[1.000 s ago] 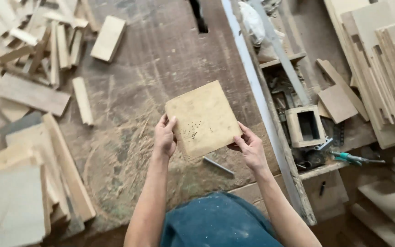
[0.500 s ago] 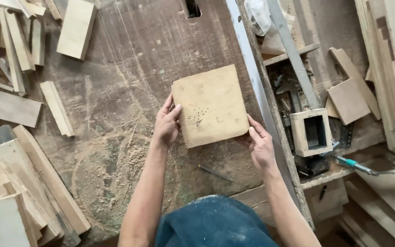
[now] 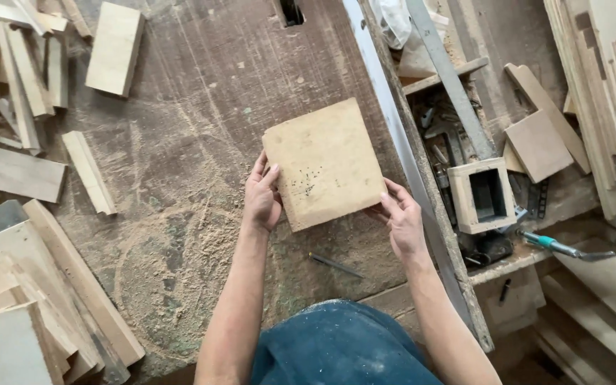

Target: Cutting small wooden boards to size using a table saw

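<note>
square pale wooden board [image 3: 324, 162] now lower, flatter toward dusty brown workbench [image 3: 180, 142] | left hand [image 3: 261, 194] fingers curled on left edge | right hand [image 3: 402, 222] pinching near-right corner | board looks positioned

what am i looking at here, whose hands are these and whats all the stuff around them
This is one picture from a camera worn on a person's head, looking down at their own bare arms. No machine is involved. The left hand and the right hand grip opposite edges of a square wooden board over a dusty workbench strewn with sawdust. A dark pencil-like stick lies near the person. Wood offcuts are piled at the left, a long metal rail runs along the bench's right edge, and beyond it sits a small open wooden box.
</note>
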